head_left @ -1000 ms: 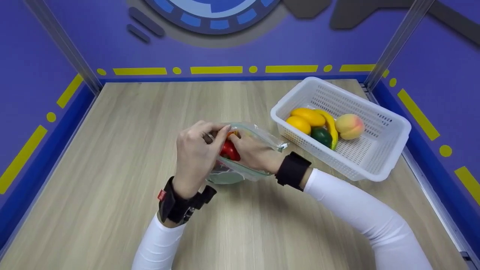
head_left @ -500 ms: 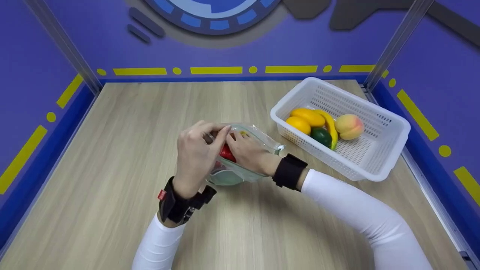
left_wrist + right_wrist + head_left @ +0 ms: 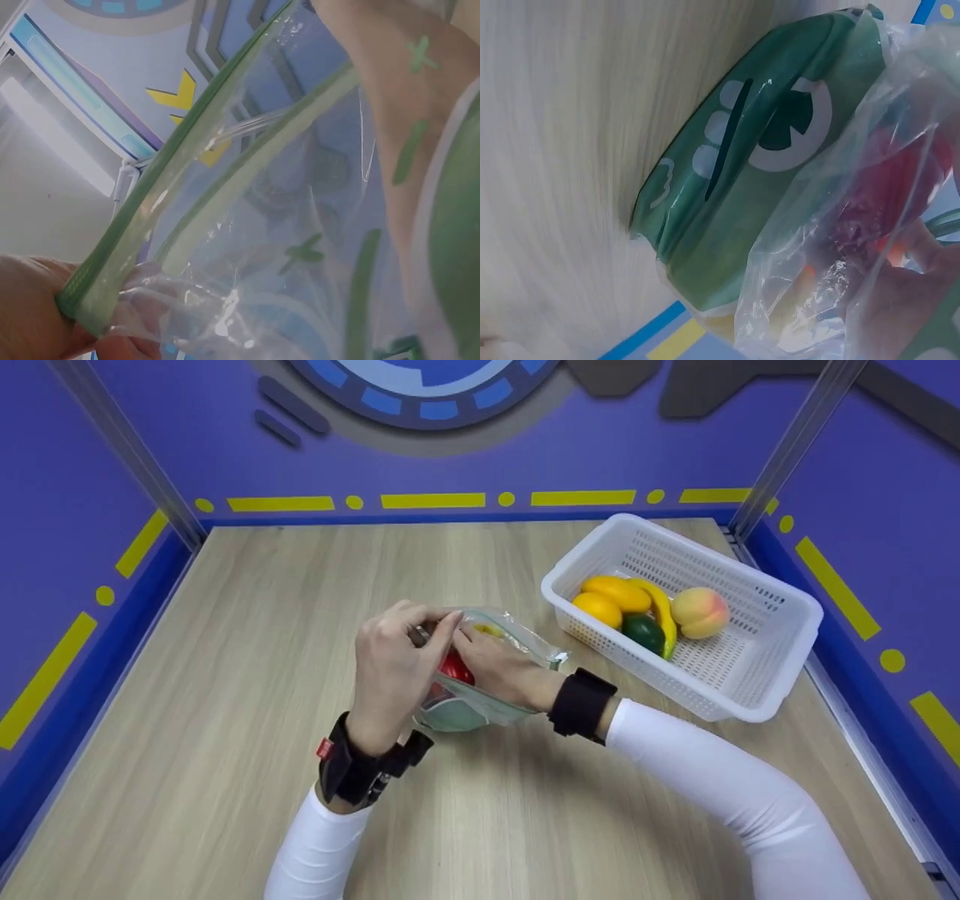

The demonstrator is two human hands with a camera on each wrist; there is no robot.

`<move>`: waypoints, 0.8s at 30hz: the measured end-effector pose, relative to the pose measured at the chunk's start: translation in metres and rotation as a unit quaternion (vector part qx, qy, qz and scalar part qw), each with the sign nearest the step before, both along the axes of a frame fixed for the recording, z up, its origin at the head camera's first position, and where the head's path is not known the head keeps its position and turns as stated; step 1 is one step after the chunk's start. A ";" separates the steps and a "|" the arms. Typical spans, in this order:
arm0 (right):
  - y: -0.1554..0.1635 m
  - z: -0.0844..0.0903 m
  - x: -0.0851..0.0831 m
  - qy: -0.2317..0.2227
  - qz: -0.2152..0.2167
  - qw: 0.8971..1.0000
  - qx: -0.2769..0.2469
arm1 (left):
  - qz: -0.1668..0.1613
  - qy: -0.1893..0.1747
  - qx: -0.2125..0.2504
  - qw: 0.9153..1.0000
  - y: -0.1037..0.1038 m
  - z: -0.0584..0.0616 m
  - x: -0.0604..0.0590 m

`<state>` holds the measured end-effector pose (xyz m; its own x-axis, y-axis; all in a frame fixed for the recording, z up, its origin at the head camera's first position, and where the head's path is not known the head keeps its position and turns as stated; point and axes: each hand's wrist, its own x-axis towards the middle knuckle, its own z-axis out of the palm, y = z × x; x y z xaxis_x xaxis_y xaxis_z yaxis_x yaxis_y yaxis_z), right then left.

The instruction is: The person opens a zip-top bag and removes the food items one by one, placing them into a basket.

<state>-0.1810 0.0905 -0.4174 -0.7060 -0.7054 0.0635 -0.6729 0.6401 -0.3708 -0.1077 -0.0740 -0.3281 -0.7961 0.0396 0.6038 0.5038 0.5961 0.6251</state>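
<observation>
Near the middle of the light wooden desk stands a clear plastic zip bag with a green printed base. The left hand pinches the green zip strip at the left end of the bag's mouth between thumb and fingertips; the left wrist view shows this strip squeezed in the fingers. The right hand is at the open mouth, its fingers curled on a red round fruit inside the bag. It seems to grip the fruit, but the plastic blurs the contact. A small yellow piece shows just behind the fingers. A white perforated plastic basket stands near the right far corner, holding an orange mango, a yellow banana, a dark green avocado and a peach.
</observation>
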 end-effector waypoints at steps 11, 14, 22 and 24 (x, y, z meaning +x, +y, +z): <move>0.014 0.026 0.014 0.070 0.018 0.997 -0.013 | 0.010 0.004 0.019 1.000 -0.005 0.001 0.001; 0.026 0.038 0.022 0.108 0.012 0.994 -0.005 | 0.010 0.006 0.019 1.000 -0.006 0.002 -0.001; 0.048 0.068 0.050 0.118 -0.027 0.991 -0.057 | 0.009 0.015 0.010 1.000 -0.005 0.002 -0.002; 0.052 0.074 0.058 0.127 -0.022 0.989 -0.075 | 0.010 0.015 0.009 1.000 -0.005 0.002 -0.002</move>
